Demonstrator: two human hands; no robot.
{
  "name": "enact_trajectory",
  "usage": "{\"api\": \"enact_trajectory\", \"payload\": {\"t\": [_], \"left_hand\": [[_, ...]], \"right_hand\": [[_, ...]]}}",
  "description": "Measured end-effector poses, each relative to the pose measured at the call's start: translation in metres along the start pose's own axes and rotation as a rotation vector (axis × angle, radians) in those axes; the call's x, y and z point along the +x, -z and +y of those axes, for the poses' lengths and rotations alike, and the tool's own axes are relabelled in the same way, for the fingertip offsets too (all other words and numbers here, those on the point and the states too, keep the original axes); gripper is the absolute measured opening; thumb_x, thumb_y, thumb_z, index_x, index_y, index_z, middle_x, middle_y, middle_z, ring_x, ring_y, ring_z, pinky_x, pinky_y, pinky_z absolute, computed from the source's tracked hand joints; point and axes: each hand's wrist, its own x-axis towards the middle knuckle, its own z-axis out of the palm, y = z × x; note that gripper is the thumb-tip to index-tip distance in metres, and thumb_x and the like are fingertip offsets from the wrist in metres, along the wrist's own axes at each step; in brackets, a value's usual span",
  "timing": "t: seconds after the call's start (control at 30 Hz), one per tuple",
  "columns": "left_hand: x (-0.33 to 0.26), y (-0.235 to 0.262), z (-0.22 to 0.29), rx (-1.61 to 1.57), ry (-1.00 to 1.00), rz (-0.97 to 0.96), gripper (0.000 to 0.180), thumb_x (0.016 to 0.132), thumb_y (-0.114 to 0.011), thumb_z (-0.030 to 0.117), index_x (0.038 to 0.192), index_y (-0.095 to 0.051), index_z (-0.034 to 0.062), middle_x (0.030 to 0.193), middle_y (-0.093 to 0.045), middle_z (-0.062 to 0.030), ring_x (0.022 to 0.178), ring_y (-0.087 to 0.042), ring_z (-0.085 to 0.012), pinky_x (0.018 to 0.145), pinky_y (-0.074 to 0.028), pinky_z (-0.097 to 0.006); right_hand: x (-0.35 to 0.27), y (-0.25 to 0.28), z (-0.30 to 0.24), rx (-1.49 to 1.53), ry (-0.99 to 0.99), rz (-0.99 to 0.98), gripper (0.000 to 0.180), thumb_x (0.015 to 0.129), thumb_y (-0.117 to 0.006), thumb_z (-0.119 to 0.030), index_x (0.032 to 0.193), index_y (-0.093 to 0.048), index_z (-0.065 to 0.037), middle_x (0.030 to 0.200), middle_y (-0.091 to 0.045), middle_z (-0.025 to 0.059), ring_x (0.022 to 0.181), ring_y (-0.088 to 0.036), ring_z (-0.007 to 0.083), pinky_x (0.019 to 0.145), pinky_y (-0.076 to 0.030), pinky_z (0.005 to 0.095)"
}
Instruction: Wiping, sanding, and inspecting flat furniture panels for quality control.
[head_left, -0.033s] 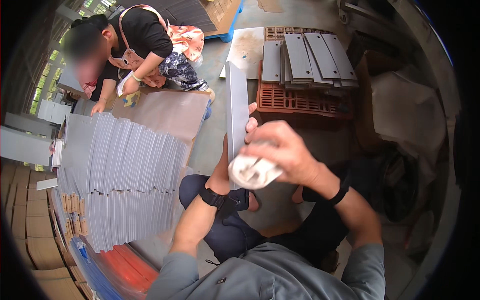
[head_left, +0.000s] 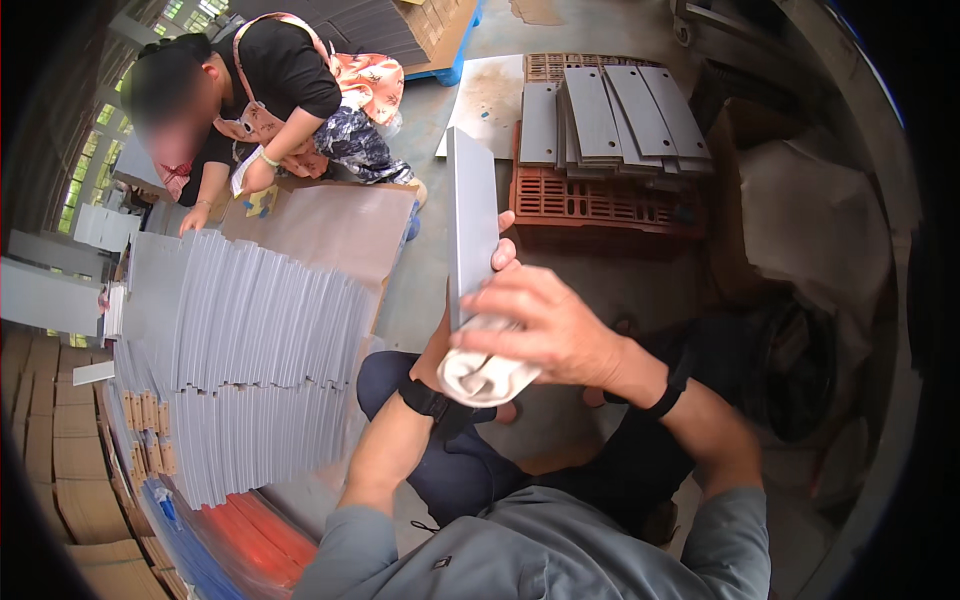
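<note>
Head view, looking down over grey sleeves: long grey metal panel (head_left: 470,225) held upright in front of the lap, lower end buried between both hands. Right hand (head_left: 545,325) wrapped around a bunched white cloth (head_left: 485,372), fingers curled shut over it, pressed against the panel's lower face. Left hand (head_left: 455,340) mostly hidden behind panel and cloth, only the thumb tip showing beside the panel's edge; grip not readable beyond that contact. Black watch (head_left: 425,400) on the left wrist, dark band (head_left: 662,400) on the right.

Compared with the earlier frame: no visible change. Same panel angle, same clasp on the cloth, same wrist positions.

Off to the left, fanned rows of grey panels (head_left: 240,350) laid across brown paper (head_left: 340,225) on the floor, another person (head_left: 270,90) crouched at the far end. Ahead, more grey panels (head_left: 610,115) stacked on an orange plastic crate (head_left: 600,200).
</note>
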Motion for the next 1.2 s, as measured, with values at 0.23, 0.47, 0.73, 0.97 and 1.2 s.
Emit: {"api": "enact_trajectory", "payload": {"t": [0.23,0.47,0.73,0.97,1.2], "left_hand": [[-0.019,0.019,-0.040,-0.139,0.281,0.135,0.050,0.109,-0.042,0.036,0.145,-0.039,0.0000,0.102,-0.053,-0.0084,0.083,-0.053,-0.0179,0.073,-0.049,-0.032],[-0.008,-0.001,-0.028,-0.353,0.428,-0.159,0.041,0.105,-0.050,0.030,0.123,-0.047,-0.0061,0.080,-0.040,-0.0051,0.059,-0.037,-0.0113,0.047,-0.034,-0.024],[-0.001,0.009,-0.012,-0.288,0.220,-0.101,0.029,0.106,-0.051,0.024,0.122,-0.047,-0.0001,0.082,-0.047,-0.0047,0.064,-0.045,-0.0123,0.053,-0.040,-0.027],[-0.022,-0.001,-0.013,0.743,-0.165,0.327,0.027,0.107,-0.049,0.020,0.129,-0.051,0.0042,0.102,-0.058,-0.0020,0.091,-0.059,-0.0122,0.081,-0.054,-0.028],[0.019,0.045,0.028,-0.274,-0.159,-0.201,0.038,0.108,-0.050,0.028,0.133,-0.050,-0.0005,0.080,-0.051,-0.0055,0.069,-0.048,-0.0164,0.058,-0.044,-0.029]], "right_hand": [[0.032,0.017,0.062,-0.304,-0.414,0.257,0.060,0.080,-0.083,-0.019,0.137,-0.063,-0.020,0.146,-0.051,0.0165,0.140,-0.043,0.0429,0.114,-0.042,0.0557],[0.015,0.045,0.127,-0.136,-0.718,0.570,0.028,0.094,-0.068,-0.011,0.122,-0.067,-0.006,0.098,-0.076,0.0151,0.091,-0.074,0.0283,0.081,-0.056,0.0380],[0.018,0.055,0.098,-0.193,-0.545,0.548,0.037,0.089,-0.075,-0.010,0.125,-0.069,-0.006,0.111,-0.068,0.0113,0.101,-0.068,0.0271,0.090,-0.054,0.0357],[0.026,-0.006,0.028,0.085,-0.458,0.090,0.045,0.069,-0.077,0.005,0.109,-0.061,-0.006,0.099,-0.059,0.0122,0.095,-0.066,0.0329,0.082,-0.055,0.0415],[-0.017,-0.003,-0.004,0.485,-0.374,-0.855,0.030,0.067,-0.068,0.009,0.095,-0.064,-0.002,0.092,-0.070,0.0126,0.094,-0.070,0.0365,0.082,-0.056,0.0445]]}}
